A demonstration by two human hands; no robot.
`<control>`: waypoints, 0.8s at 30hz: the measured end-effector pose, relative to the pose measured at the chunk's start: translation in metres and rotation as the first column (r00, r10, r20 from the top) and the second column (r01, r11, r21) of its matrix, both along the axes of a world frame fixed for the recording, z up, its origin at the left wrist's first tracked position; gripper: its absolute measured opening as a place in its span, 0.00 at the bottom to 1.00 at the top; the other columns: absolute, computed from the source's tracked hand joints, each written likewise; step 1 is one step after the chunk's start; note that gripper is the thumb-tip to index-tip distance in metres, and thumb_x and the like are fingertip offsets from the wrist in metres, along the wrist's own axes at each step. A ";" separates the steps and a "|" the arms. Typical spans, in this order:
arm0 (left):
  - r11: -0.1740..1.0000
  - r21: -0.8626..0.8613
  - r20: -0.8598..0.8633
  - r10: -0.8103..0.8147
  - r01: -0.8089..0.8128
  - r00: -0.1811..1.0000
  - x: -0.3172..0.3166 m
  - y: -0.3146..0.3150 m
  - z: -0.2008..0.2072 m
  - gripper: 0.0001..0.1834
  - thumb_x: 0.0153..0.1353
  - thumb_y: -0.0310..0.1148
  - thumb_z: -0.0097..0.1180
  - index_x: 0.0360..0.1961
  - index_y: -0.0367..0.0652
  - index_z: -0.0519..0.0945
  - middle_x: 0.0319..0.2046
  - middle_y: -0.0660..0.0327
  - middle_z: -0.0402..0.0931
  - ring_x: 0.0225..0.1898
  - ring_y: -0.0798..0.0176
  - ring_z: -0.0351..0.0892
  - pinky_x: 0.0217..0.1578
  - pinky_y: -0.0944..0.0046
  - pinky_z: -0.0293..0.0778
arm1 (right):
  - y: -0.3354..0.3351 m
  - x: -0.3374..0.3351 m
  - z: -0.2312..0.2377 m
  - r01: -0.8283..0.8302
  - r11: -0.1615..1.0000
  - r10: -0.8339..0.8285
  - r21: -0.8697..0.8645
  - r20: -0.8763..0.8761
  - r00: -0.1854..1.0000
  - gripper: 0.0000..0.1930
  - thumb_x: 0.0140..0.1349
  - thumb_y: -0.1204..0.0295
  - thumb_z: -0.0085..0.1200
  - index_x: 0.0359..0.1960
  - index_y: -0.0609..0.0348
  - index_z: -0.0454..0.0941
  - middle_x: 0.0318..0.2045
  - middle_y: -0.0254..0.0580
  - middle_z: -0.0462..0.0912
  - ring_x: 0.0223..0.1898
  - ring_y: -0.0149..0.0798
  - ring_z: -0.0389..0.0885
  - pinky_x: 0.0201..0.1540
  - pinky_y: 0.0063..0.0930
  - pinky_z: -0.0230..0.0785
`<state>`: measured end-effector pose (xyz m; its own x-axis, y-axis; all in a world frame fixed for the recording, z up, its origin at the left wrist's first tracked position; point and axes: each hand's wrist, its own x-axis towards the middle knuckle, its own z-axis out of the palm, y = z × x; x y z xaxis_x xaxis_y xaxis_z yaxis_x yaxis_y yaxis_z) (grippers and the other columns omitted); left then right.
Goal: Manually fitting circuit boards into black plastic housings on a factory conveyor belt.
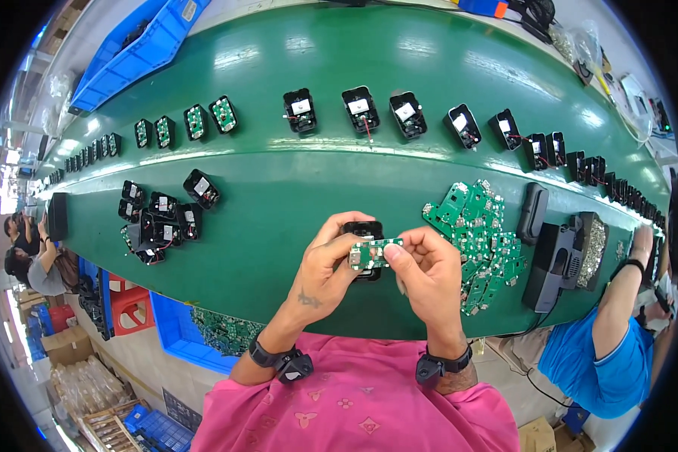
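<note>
Between my two hands is a small green circuit board (371,255), held level in front of me. My left hand (325,260) pinches its left end with thumb and fingers. At the other end, my right hand (428,264) grips it, the thumb lying over the board's edge. Directly behind the board is a black plastic housing (363,228), partly hidden by the board and my fingers; whether my left fingers touch it I cannot tell. To the right of my right hand spreads a pile of green circuit boards (478,245).
Black housings (405,114) stand in a row along the green table (279,177); some at left carry boards (223,114). More housings (163,205) cluster at left. A dark grey device (551,267) and a tray of small parts (594,252) sit right, near a co-worker's arm (618,301).
</note>
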<state>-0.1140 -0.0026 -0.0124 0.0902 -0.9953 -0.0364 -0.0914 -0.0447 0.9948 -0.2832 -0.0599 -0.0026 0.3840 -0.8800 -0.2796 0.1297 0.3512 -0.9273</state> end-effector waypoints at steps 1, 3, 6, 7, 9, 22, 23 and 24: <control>1.000 0.013 -0.051 -0.019 0.020 0.999 -0.001 0.000 0.002 0.15 0.62 0.21 0.56 0.51 0.34 0.77 0.58 0.53 0.69 0.51 0.63 0.75 0.50 0.65 0.74 | -0.001 -0.001 -0.002 -0.003 1.000 0.002 0.031 0.021 1.000 0.07 0.66 0.75 0.60 0.37 0.65 0.75 0.24 0.31 0.78 0.19 0.17 0.69 0.18 0.13 0.57; 0.996 0.087 -0.289 0.038 -0.013 0.957 -0.011 -0.004 0.016 0.21 0.61 0.21 0.58 0.56 0.34 0.74 0.60 0.52 0.68 0.54 0.63 0.74 0.53 0.64 0.73 | -0.002 -0.003 -0.006 0.003 0.998 -0.005 0.065 0.023 1.000 0.07 0.66 0.75 0.60 0.37 0.66 0.76 0.24 0.31 0.78 0.19 0.17 0.69 0.18 0.13 0.57; 0.984 0.179 -0.517 0.085 0.011 0.852 -0.008 -0.002 0.010 0.38 0.56 0.19 0.64 0.68 0.37 0.63 0.64 0.50 0.65 0.61 0.62 0.71 0.62 0.61 0.68 | 0.000 -0.003 -0.006 0.014 0.995 -0.018 0.099 0.038 0.999 0.06 0.66 0.75 0.59 0.37 0.66 0.76 0.25 0.32 0.79 0.20 0.18 0.70 0.18 0.13 0.58; 0.975 0.220 -0.507 0.089 0.029 0.857 -0.006 -0.002 0.008 0.39 0.56 0.20 0.64 0.69 0.36 0.62 0.63 0.49 0.67 0.60 0.61 0.73 0.61 0.61 0.71 | 0.000 -0.003 -0.005 0.021 0.994 -0.026 0.103 0.052 0.998 0.06 0.66 0.75 0.59 0.37 0.65 0.76 0.25 0.32 0.79 0.20 0.18 0.70 0.18 0.13 0.58; 0.963 0.265 -0.496 0.098 0.043 0.863 -0.005 0.000 0.006 0.40 0.56 0.21 0.64 0.69 0.36 0.61 0.63 0.49 0.68 0.59 0.60 0.74 0.59 0.61 0.74 | 0.001 -0.002 -0.008 0.045 0.996 -0.048 0.072 0.039 0.998 0.06 0.66 0.75 0.59 0.38 0.65 0.76 0.26 0.32 0.79 0.20 0.18 0.71 0.18 0.13 0.59; 0.912 0.410 -0.470 0.190 0.023 0.862 -0.008 -0.003 0.020 0.35 0.63 0.22 0.55 0.71 0.38 0.60 0.47 0.49 0.81 0.33 0.55 0.88 0.30 0.68 0.86 | -0.004 -0.004 -0.018 -0.038 0.815 -0.126 -0.578 -0.240 0.963 0.16 0.58 0.80 0.64 0.48 0.63 0.78 0.43 0.40 0.76 0.37 0.27 0.75 0.35 0.18 0.69; 0.910 0.414 -0.467 0.195 0.018 0.862 -0.009 -0.004 0.020 0.33 0.64 0.21 0.54 0.70 0.38 0.61 0.46 0.49 0.81 0.32 0.55 0.88 0.30 0.69 0.85 | -0.004 -0.012 -0.017 -0.114 0.799 -0.057 -0.590 -0.263 0.963 0.17 0.53 0.79 0.66 0.47 0.58 0.82 0.53 0.44 0.72 0.48 0.36 0.74 0.44 0.27 0.70; 0.911 0.413 -0.470 0.196 0.018 0.861 -0.009 -0.005 0.021 0.33 0.64 0.21 0.54 0.70 0.38 0.61 0.46 0.49 0.81 0.32 0.55 0.88 0.30 0.69 0.85 | -0.007 -0.013 -0.015 -0.117 0.798 -0.056 -0.591 -0.267 0.962 0.17 0.53 0.79 0.66 0.47 0.58 0.82 0.53 0.44 0.72 0.48 0.36 0.74 0.44 0.27 0.70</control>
